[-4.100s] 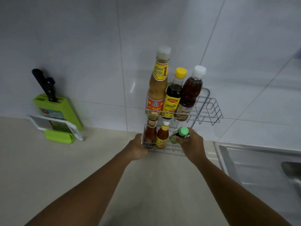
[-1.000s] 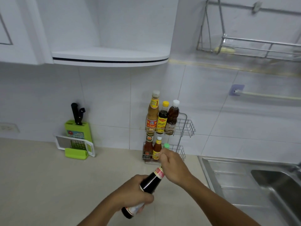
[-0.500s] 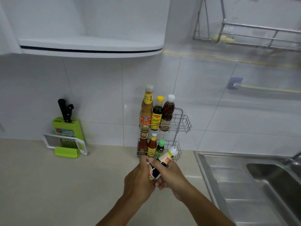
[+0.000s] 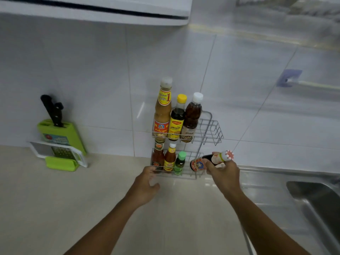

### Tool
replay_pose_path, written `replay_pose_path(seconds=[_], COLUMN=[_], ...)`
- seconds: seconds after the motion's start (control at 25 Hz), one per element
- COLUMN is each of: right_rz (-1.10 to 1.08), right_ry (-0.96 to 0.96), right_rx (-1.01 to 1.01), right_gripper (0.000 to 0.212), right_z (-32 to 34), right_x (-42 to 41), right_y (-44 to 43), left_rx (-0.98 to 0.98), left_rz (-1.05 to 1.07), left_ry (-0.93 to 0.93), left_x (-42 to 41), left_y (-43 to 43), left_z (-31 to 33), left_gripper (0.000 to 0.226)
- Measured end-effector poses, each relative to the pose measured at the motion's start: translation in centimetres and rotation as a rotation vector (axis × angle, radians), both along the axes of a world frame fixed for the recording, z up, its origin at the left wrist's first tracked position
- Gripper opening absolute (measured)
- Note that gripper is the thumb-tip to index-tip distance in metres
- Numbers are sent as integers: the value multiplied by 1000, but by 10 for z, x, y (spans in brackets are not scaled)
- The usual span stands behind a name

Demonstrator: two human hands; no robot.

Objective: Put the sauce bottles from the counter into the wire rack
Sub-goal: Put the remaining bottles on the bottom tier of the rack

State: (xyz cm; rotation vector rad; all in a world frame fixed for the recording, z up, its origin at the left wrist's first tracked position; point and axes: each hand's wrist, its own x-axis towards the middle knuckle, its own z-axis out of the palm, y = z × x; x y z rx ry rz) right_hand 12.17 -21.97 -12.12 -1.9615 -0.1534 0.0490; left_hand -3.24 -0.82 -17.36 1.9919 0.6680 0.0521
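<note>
My right hand [image 4: 223, 173] is clamped round the neck and shoulder of the small dark glass sauce bottle with a red-and-white cap [image 4: 209, 161]. The bottle lies tipped nearly level, cap to the right, base toward the free right end of the lower tier of the two-tier silver wire rack [image 4: 211, 129]. My left hand [image 4: 147, 183] is loosely curled, holding nothing, fingertips at the rack's lower front rail, probably steadying it.

Handling, my judgement: glass, rigid, fairly heavy for its size, smooth, so breakable if knocked on wire or on the cream table [image 4: 55, 208]. Better grip on the body below the shoulder; turn upright before lowering.

Lower tier already holds a red chilli-sauce bottle [image 4: 157, 157], an orange sauce bottle with white cap [image 4: 170, 159] and a small green-capped bottle [image 4: 180, 162]. Upper tier: tall tan sauce bottle [image 4: 162, 111], its neck label showing a large "1"; dark bottle with yellow cap [image 4: 177, 120], yellow label in Thai script I cannot read; brown bottle with white cap [image 4: 192, 115].

The held bottle's round red label is too blurred to read.
</note>
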Motion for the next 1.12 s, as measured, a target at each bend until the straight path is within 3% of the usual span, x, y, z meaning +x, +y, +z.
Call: replay_pose_path(seconds=[0.12, 0.36, 0.6, 0.76, 1.12], right_rz=[48, 166, 314, 427, 439], right_ry=[-57, -51, -26, -34, 8], right_rx=[-70, -235, -407, -451, -476], right_gripper=[36, 43, 40, 37, 39], right_z=[-19, -66, -81, -83, -89], right_x=[27, 64, 87, 95, 97], right_y=[11, 33, 50, 59, 58], left_rx=[-21, -23, -41, -54, -54], left_rz=[58, 123, 119, 143, 155], left_ry=[39, 96, 131, 120, 122], left_x=[22, 53, 65, 65, 68], left_y=[17, 26, 23, 23, 24], left_z=[-12, -28, -36, -44, -52], left_gripper=[57, 77, 70, 69, 74])
